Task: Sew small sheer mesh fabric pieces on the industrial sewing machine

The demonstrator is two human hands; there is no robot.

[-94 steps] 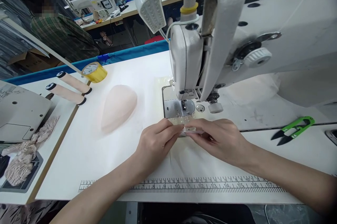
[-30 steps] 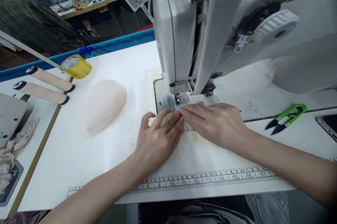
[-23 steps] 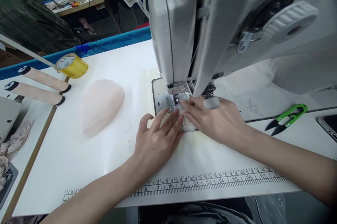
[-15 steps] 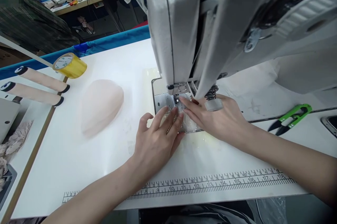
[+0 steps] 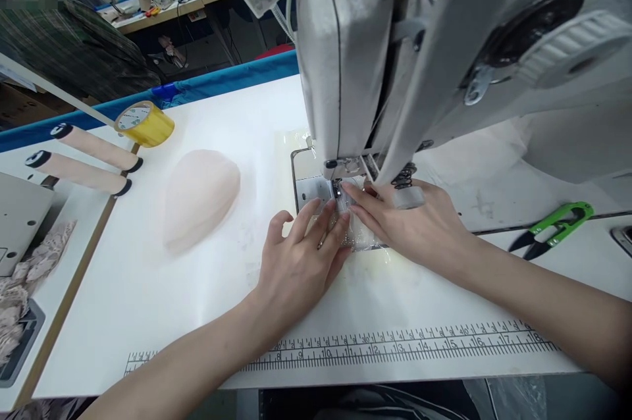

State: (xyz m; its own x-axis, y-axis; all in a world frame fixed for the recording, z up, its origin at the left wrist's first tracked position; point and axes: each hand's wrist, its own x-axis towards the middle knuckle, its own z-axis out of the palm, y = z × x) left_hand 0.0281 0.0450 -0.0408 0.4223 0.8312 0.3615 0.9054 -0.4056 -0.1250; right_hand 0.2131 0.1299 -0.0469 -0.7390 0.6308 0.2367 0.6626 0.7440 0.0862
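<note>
My left hand (image 5: 299, 255) lies flat with fingers stretched out, pressing a small translucent piece (image 5: 356, 236) onto the metal needle plate (image 5: 311, 191). My right hand (image 5: 412, 222) rests on the same piece from the right, its fingertips reaching under the presser foot (image 5: 338, 188) of the white sewing machine (image 5: 444, 58). The piece is mostly hidden under both hands. A pale pink foam cup (image 5: 200, 196) lies on the white table (image 5: 148, 288) to the left, away from both hands.
Green thread snips (image 5: 553, 229) lie at the right. A yellow tape roll (image 5: 143, 122) and two pink rollers (image 5: 83, 160) sit far left, with lace fabric (image 5: 20, 295) below them. A printed ruler (image 5: 395, 344) runs along the front edge. A person in green plaid (image 5: 64, 45) stands behind.
Both hands slid the small piece away from me to the needle plate. My right fingertips crept under the presser foot, and my left fingers flattened on the piece.
</note>
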